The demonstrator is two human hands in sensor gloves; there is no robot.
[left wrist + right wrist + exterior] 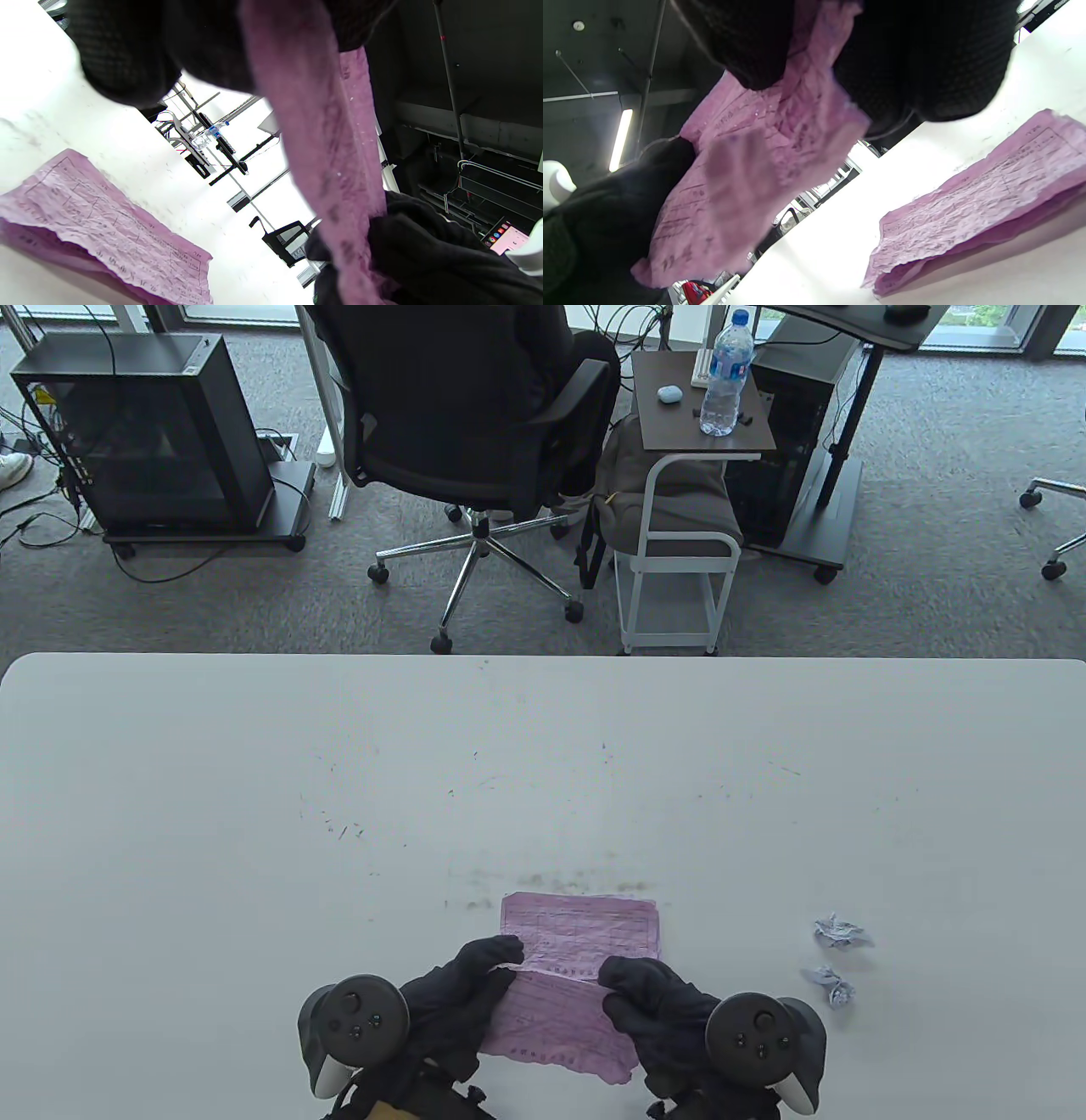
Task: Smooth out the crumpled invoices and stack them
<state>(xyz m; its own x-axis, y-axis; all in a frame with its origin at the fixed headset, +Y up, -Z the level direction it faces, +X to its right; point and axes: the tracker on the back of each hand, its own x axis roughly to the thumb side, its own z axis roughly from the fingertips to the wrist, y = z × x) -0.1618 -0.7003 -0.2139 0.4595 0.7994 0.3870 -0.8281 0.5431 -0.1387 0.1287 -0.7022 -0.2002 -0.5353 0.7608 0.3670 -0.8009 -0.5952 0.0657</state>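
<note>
Both gloved hands hold one wrinkled pink invoice [556, 1027] by its side edges, lifted just above the table's front edge. My left hand [496, 967] grips its left edge and my right hand [624, 988] its right edge. The wrist views show this sheet [322, 148] [746, 169] hanging in the air between the hands. Just beyond it, flattened pink invoices [581, 925] lie on the white table [339, 814], seen as a thin stack in the wrist views [106, 228] [988, 199]. Two crumpled whitish paper balls [840, 933] [831, 986] lie to the right.
An office chair [475, 424], a small side table with a water bottle [725, 377] and a computer case [144, 432] stand on the carpet beyond the table's far edge.
</note>
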